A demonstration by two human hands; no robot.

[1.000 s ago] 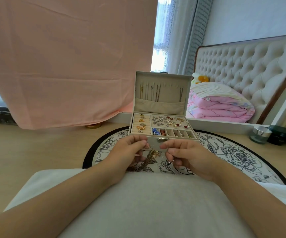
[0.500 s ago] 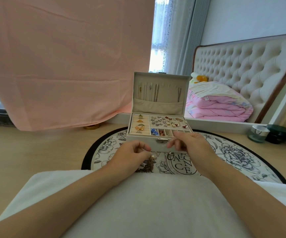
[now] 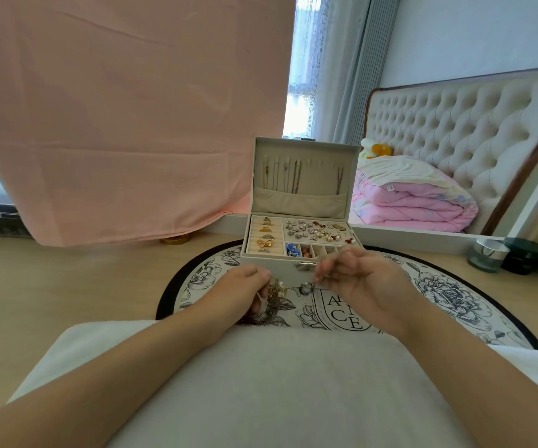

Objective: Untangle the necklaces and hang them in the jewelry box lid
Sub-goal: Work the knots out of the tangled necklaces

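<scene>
A beige jewelry box stands open on a round floral mat. Its upright lid has several chains hanging from hooks above a fabric pocket. My left hand grips a tangled bunch of gold and dark necklaces on the mat in front of the box. My right hand is raised just to the right of it, palm turned up, fingertips pinching a thin chain with a small ring pendant stretched out from the tangle.
The box tray holds rings, earrings and beads. A pink cloth hangs at the back left. A mirror at the back right reflects a bed. Small jars stand at the right. A white cushion lies under my forearms.
My right hand has turned palm up and drawn the chain with the ring pendant out to the right of the tangle. My left hand stays on the bunch.
</scene>
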